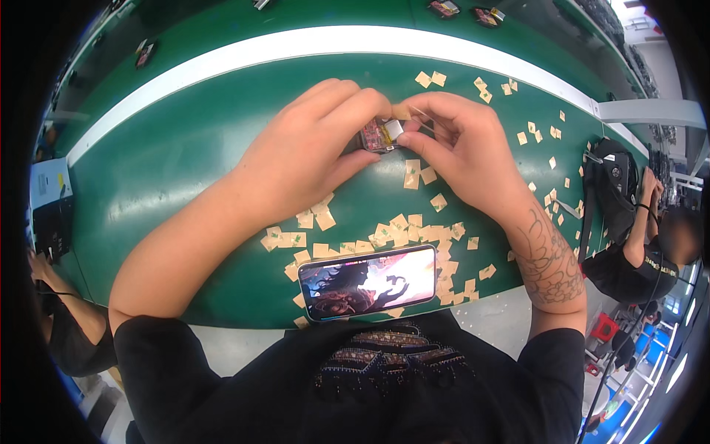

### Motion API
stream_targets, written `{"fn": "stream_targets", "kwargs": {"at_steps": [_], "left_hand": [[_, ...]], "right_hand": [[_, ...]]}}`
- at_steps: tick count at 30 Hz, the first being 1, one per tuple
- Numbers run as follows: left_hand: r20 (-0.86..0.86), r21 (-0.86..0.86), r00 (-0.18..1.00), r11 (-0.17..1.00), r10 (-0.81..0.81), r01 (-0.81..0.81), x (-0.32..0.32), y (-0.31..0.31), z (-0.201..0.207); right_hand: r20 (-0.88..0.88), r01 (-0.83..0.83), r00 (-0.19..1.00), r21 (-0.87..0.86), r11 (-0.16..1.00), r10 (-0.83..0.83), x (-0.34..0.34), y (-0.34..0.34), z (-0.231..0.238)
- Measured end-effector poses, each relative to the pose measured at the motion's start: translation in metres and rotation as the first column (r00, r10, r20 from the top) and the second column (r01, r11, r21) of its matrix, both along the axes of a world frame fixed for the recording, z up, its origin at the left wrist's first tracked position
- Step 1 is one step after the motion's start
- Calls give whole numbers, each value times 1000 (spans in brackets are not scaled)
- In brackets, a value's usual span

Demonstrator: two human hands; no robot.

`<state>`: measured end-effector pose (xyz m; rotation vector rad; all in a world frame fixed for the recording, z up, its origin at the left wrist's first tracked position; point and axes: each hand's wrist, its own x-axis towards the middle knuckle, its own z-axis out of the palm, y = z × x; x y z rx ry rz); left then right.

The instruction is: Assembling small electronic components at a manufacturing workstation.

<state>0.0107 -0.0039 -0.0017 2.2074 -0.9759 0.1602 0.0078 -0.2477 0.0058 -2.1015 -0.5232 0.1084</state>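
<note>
My left hand (325, 137) holds a small electronic device (376, 138) by its left side, with fingers above and thumb below. The device shows a reddish circuit board, a yellow strip and a silver battery-like block (394, 129). On its right side, my right hand (458, 137) is curled in, the thumb tip against the silver block. A tan paper piece (401, 112) sits at the device's upper edge, by my right index fingertip. A thin pale strip shows near those fingers. The remaining right fingers are bent and partly hidden.
Many tan paper squares (399, 226) litter the green table (177, 148). A phone (368, 283) with a lit screen lies near the front edge. Beyond a white rail (333, 38) are several small devices (488, 16). At right lie a black bag (615, 170) and another person's arms (642, 214).
</note>
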Motion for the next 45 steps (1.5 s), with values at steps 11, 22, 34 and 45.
{"fn": "stream_targets", "kwargs": {"at_steps": [11, 22, 34, 45], "left_hand": [[-11, -16, 1000, 1000, 7, -7, -1, -3, -1], [6, -47, 1000, 999, -4, 4, -2, -4, -3], [40, 6, 996, 997, 81, -82, -13, -7, -2], [130, -53, 991, 998, 42, -35, -18, -5, 2]], "right_hand": [[-22, 67, 997, -76, 995, -68, -6, 4, 6], [223, 62, 975, -228, 972, -11, -3, 13, 11], [7, 75, 997, -135, 988, -75, 0, 21, 15], [-272, -40, 958, 171, 985, 86, 11, -2, -6]]}}
